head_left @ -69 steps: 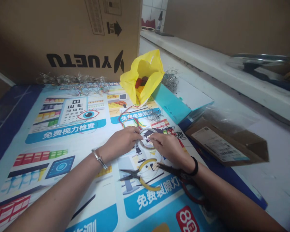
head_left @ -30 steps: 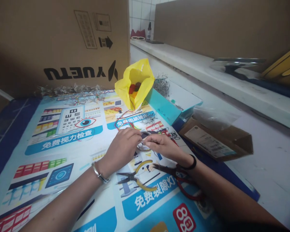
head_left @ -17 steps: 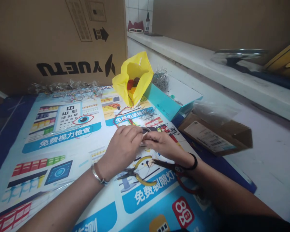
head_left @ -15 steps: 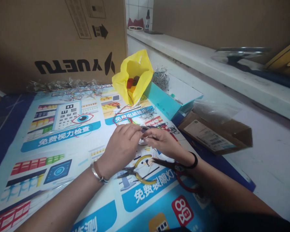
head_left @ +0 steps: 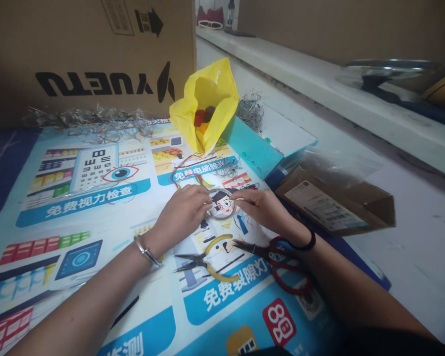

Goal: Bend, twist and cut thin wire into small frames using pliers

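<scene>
Between my hands is a thin silvery ring (head_left: 224, 219), with the printed cover showing through its middle. My left hand (head_left: 187, 210) is closed on the ring's left side. The fingers of my right hand (head_left: 261, 210) are pinched at its right edge; whether they also hold something small, I cannot tell. Coloured cords (head_left: 196, 175) in red, green and yellow run from behind my left hand to the yellow bag (head_left: 227, 104). Nearer to me lie yellow-handled pliers (head_left: 207, 259), their jaws apart. Red-handled scissors (head_left: 277, 262) lie partly under my right wrist.
A turquoise box (head_left: 257, 153) holding tangled silver wire (head_left: 250, 111) stands behind, right of the bag. An opened brown carton (head_left: 333, 202) lies at the right. Clear plastic packets (head_left: 96, 123) line the back, before a large cardboard box (head_left: 107, 54). A ledge (head_left: 304, 74) runs along the right.
My right hand has moved a little rightward, apart from my left, so the ring between them now shows more fully. The whole view has shifted slightly.
</scene>
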Demonstrator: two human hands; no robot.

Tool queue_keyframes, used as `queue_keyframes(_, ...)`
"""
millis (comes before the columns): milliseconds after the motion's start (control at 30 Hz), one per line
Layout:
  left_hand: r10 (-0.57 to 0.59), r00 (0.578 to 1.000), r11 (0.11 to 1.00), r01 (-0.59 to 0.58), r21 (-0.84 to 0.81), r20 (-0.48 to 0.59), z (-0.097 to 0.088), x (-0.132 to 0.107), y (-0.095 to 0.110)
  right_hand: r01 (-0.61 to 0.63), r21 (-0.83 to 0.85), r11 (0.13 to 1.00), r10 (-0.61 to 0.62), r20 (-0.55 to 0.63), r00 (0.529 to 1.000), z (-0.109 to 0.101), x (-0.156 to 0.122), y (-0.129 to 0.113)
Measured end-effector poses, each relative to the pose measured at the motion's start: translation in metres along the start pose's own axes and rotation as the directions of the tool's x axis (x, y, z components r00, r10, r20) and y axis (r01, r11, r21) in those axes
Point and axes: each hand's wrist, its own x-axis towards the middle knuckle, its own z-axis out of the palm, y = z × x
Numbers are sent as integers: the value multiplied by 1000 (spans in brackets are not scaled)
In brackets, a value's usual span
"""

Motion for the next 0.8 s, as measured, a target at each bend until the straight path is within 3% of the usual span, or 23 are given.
queue_keyframes(200,15,996,995,-24,101,91,9,-1,-4,-44,-124,991,51,59,997,2,-1,0)
queue_keyframes(433,5,991,995,-18,95,135,12,0,-5,-115,-254,960,116,-13,993,8,4,-11)
queue_keyframes(800,-19,977,991,-9,130,213,15,0,-3,-86,-468,880,94,-5,996,9,14,-17)
